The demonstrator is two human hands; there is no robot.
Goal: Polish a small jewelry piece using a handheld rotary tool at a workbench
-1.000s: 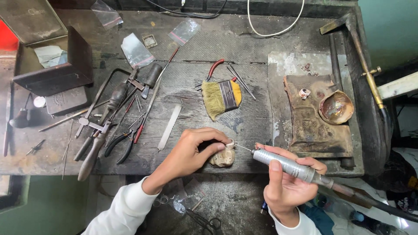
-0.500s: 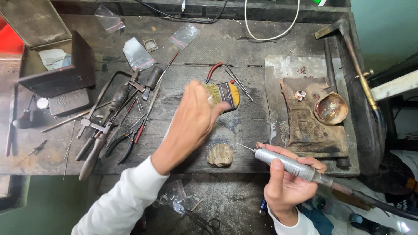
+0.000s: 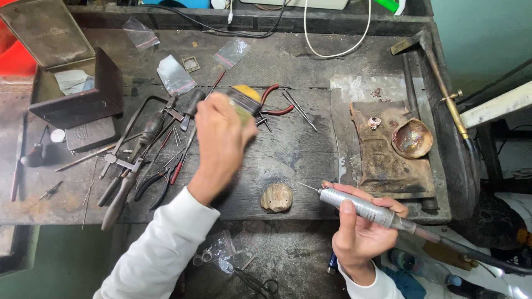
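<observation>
My left hand (image 3: 220, 135) reaches over the middle of the dark workbench (image 3: 310, 141) and grips a yellow and dark cloth pad (image 3: 245, 98), which is blurred and lifted off the surface. Near the front edge, my right hand (image 3: 360, 235) holds a silver rotary handpiece (image 3: 357, 206). Its thin bit points left toward a beige lump (image 3: 277, 197) lying on the bench, a short gap away. A dark hose runs from the handpiece off to the right.
Red-handled pliers (image 3: 275, 104) lie just behind the pad. Several pliers and files (image 3: 138, 166) crowd the left side beside an open dark metal box (image 3: 77, 94). On the right sit a rusty block (image 3: 382, 158), a small shiny bowl (image 3: 413, 138) and a brass torch (image 3: 449, 105).
My left hand let go of the beige lump, moved up and away to the yellow cloth pad and picked it up, carrying it leftward. My right hand with the handpiece stayed put.
</observation>
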